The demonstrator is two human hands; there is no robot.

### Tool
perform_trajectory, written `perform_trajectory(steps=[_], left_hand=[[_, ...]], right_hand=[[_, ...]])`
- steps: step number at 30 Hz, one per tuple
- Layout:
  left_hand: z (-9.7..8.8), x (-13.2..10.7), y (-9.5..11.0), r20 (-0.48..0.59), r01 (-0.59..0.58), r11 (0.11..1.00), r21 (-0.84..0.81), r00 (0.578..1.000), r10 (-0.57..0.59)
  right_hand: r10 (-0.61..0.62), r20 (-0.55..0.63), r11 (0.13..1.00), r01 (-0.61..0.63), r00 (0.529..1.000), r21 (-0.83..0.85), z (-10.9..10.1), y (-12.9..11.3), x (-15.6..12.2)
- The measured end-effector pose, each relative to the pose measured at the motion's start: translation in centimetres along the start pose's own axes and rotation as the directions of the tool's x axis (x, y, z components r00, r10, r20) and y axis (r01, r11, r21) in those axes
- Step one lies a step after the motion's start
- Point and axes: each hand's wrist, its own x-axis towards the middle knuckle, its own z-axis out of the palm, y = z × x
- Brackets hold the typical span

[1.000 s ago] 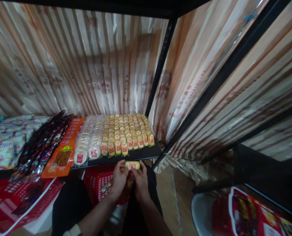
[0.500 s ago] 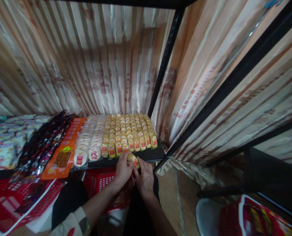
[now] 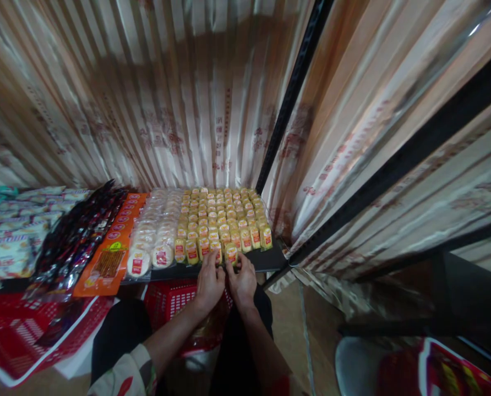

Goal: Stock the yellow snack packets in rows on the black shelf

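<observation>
Rows of small yellow wrapped snack packets (image 3: pixel 218 217), with red-and-white labels, stand on a black shelf (image 3: pixel 266 258). One yellow snack packet (image 3: pixel 231 254) stands upright at the front edge of these rows. My right hand (image 3: pixel 242 281) has its thumb and fingers around the lower right of that packet. Just to the left, my left hand (image 3: pixel 211 281) reaches up with thumb and fingers apart, fingertips by the neighbouring front packet. Whether they touch it I cannot tell. Left of the yellow rows lie round white wrapped cakes (image 3: pixel 162 254).
An orange snack bag (image 3: pixel 105 264), dark shiny packets (image 3: pixel 70 247) and white-blue packets (image 3: pixel 8 256) fill the shelf's left side. Red baskets (image 3: pixel 171 294) sit below. A black post (image 3: pixel 290 93) rises at the shelf's right rear, before a striped curtain (image 3: pixel 167 99).
The yellow packet, tilted between both hands before, now stands upright at the front of the rows. My left hand has come off it. The view has shifted slightly.
</observation>
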Motion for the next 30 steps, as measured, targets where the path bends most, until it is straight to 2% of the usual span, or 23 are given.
perform_trajectory(steps=[7, 11, 20, 30], left_hand=[[-0.3, 0.2, -0.5, 0.049, -0.003, 0.998, 0.065, 0.999, 0.0], [-0.1, 0.3, -0.5, 0.072, -0.004, 0.997, 0.071, 0.997, -0.001], [-0.1, 0.0, -0.5, 0.086, 0.0, 1.0, 0.031, 0.996, -0.002], [0.2, 0.3, -1.0, 0.106, 0.013, 0.997, 0.072, 0.994, -0.021]], right_hand=[[0.036, -0.034, 0.998, -0.034, 0.999, 0.06, 1.3, -0.2, 0.7], [0.076, 0.0, 0.994, -0.076, 0.997, 0.078, 1.3, -0.7, 0.8], [0.036, -0.019, 0.985, -0.033, 0.999, 0.17, 1.1, -0.3, 0.4], [0.064, 0.048, 0.978, -0.073, 0.997, 0.196, 1.5, -0.6, 0.9]])
